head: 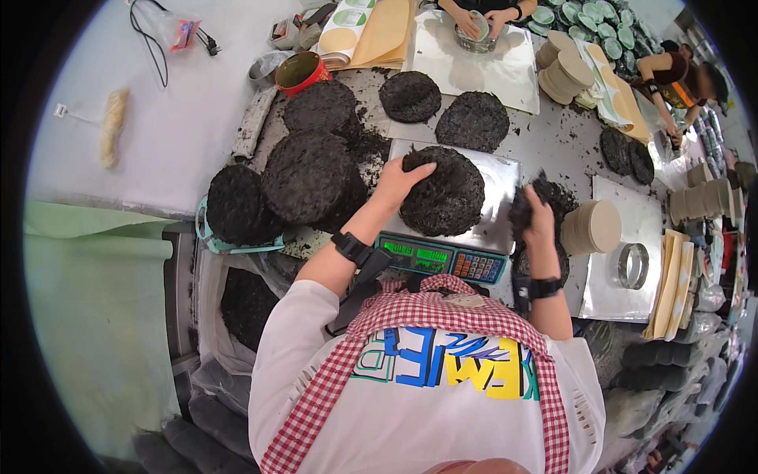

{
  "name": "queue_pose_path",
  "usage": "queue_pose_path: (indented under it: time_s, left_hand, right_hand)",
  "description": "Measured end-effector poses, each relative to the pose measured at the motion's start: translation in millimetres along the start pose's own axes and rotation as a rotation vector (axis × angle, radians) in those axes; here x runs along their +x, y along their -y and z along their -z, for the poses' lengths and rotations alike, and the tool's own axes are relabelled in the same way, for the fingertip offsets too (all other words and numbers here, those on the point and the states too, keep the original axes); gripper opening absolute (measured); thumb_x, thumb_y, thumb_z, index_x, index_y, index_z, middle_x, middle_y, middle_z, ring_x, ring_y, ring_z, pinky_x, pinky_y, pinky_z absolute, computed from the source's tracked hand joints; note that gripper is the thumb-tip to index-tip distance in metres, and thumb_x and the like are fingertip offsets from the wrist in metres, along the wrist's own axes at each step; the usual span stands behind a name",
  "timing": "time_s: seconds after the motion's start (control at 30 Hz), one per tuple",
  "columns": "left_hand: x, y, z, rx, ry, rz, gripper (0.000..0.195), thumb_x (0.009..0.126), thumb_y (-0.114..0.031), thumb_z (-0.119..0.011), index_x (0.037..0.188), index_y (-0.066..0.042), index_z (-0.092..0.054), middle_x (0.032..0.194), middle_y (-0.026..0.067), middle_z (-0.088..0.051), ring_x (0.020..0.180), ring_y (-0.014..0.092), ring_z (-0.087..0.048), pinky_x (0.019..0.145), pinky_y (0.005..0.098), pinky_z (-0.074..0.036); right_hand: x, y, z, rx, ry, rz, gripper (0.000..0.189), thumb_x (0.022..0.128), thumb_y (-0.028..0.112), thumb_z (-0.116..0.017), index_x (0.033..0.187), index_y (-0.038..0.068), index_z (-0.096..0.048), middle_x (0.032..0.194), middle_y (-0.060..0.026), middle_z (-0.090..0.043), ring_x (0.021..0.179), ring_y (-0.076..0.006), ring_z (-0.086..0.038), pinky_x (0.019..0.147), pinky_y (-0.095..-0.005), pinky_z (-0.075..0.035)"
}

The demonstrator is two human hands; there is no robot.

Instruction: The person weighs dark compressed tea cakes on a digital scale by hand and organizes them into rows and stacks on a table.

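A digital counting scale (pixel 441 258) with a lit green display and a keypad stands before me. On its steel pan (pixel 500 201) lies a round cake of dark dried seaweed (pixel 447 198), ragged at its upper left edge. My left hand (pixel 400 183) grips that cake's left side, thumb on top and fingers hidden by it. Beyond the pan's right edge, my right hand (pixel 540 216) holds a loose dark clump of seaweed (pixel 521 210). More dark seaweed (pixel 559 198) is heaped beside and partly behind this hand.
Stacked seaweed cakes (pixel 311 178) stand left of the scale; a red tin (pixel 301 74) is behind them. At right are beige paper discs (pixel 592 228) and a metal ring (pixel 633 265) on a steel sheet (pixel 604 284). Across the table, a co-worker's hands (pixel 482 23) hold a lidded round package.
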State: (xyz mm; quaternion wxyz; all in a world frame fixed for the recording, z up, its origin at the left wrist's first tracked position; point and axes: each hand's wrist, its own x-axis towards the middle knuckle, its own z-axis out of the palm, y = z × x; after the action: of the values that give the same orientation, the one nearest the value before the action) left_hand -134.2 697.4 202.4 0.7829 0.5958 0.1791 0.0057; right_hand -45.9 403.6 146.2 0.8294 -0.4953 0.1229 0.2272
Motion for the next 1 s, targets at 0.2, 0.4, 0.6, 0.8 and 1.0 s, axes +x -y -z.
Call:
queue_pose_path:
  time_s: [0.2, 0.4, 0.6, 0.8, 1.0]
  left_hand:
    - [25.9, 91.0, 5.1, 0.934, -0.247, -0.424, 0.060, 0.070, -0.033, -0.077, 0.115, -0.002, -0.051, 0.111, 0.0158, -0.053, 0.106, 0.035, -0.048, 0.091, 0.0433, -0.039]
    - [38.9, 57.5, -28.0, 0.892, -0.360, -0.647, 0.055, 0.074, -0.018, -0.069, 0.123, -0.005, -0.048, 0.121, 0.0159, -0.052, 0.118, 0.035, -0.044, 0.100, 0.0450, -0.034]
    - [-31.8, -28.1, 65.3, 1.080, -0.541, -0.739, 0.033, 0.076, -0.006, -0.062, 0.109, -0.004, -0.057, 0.116, 0.0145, -0.056, 0.113, 0.033, -0.049, 0.098, 0.0420, -0.038]
    - [-84.0, -35.2, 156.5, 1.261, -1.144, -0.455, 0.060, 0.076, -0.015, -0.070, 0.128, 0.001, -0.044, 0.131, 0.0204, -0.043, 0.123, 0.039, -0.039, 0.103, 0.0459, -0.031]
    - [-100.6, 9.2, 194.7, 0.996, -0.968, 0.007, 0.081, 0.081, -0.036, -0.071, 0.141, -0.001, -0.029, 0.146, 0.0200, -0.029, 0.135, 0.035, -0.028, 0.108, 0.0445, -0.030]
  right_hand:
    - [-42.4, -11.2, 37.6, 0.006, 0.100, -0.251, 0.029, 0.089, 0.023, -0.062, 0.106, 0.000, -0.061, 0.099, -0.0092, -0.065, 0.091, -0.0201, -0.062, 0.085, -0.0348, -0.048]
    - [55.1, -15.0, -33.4, -0.138, 0.034, -0.087, 0.026, 0.087, 0.021, -0.063, 0.103, 0.000, -0.063, 0.101, -0.0084, -0.065, 0.094, -0.0196, -0.062, 0.083, -0.0326, -0.049]
    - [210.6, 30.0, -110.6, -0.413, 0.158, -0.135, 0.039, 0.083, 0.024, -0.067, 0.107, -0.006, -0.060, 0.104, -0.0139, -0.064, 0.093, -0.0261, -0.062, 0.081, -0.0374, -0.049]
    - [336.9, -21.8, -113.4, -0.989, 0.273, -0.140, 0.058, 0.075, 0.031, -0.072, 0.115, -0.008, -0.057, 0.109, -0.0179, -0.063, 0.099, -0.0287, -0.060, 0.084, -0.0392, -0.046]
    - [327.5, -30.4, -95.0, -1.653, 0.618, -0.049, 0.066, 0.067, 0.039, -0.073, 0.115, -0.005, -0.060, 0.116, -0.0221, -0.061, 0.112, -0.0339, -0.055, 0.096, -0.0367, -0.042]
